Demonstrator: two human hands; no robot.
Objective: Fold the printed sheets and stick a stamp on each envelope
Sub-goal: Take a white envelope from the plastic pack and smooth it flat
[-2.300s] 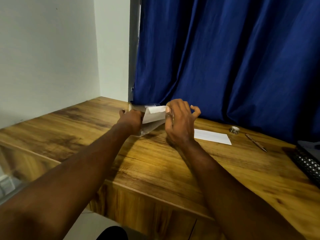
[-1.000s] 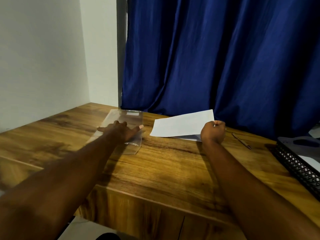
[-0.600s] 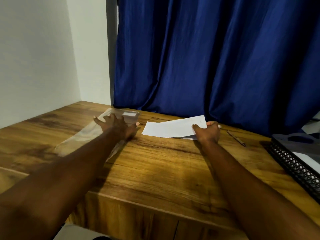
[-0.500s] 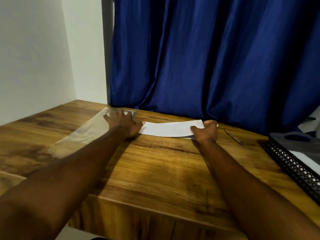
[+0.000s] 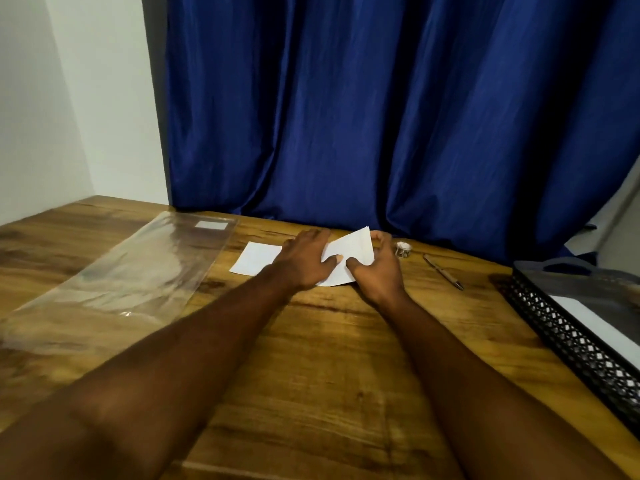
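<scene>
A white envelope lies flat on the wooden desk near the blue curtain. My left hand rests on its middle, fingers fairly straight and thumb out to the right. My right hand grips the right end of the white paper and holds a flap of it tilted up off the desk. A small roll of stamps stands just right of my right hand. Whether the raised flap belongs to the same envelope or to a second one I cannot tell.
A clear plastic sleeve lies flat on the left part of the desk. A pen lies right of the stamp roll. A black mesh tray holding white sheets sits at the right edge.
The left hand left the plastic sleeve and moved right onto the white envelope. The right hand lifted the paper's right end off the desk. The stamp roll came into view.
</scene>
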